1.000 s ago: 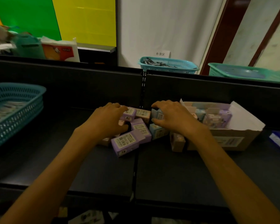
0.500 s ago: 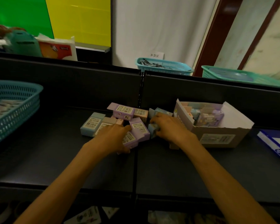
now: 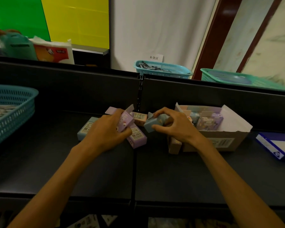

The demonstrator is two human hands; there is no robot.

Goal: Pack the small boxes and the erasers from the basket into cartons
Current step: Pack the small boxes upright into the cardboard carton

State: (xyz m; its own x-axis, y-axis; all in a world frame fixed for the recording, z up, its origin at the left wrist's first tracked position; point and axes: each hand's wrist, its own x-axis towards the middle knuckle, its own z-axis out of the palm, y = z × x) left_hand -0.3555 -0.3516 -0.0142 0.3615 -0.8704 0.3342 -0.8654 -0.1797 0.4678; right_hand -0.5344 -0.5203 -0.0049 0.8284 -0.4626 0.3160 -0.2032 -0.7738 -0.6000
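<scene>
A purple box [image 3: 125, 120] is gripped in the left hand [image 3: 108, 131], its flap open, lifted above the table [image 3: 92, 170]. A blue box [image 3: 155, 123] is held in the curled fingers of the right hand [image 3: 176, 127], its flap also raised. Between and below the hands, a second purple box [image 3: 136, 137], a pink box [image 3: 139, 117] and a pale blue box [image 3: 86, 129] are lying on the table. A carton [image 3: 224, 140] filled with boxes is set just right of the right hand. A basket [image 3: 11, 112] is placed at far left.
</scene>
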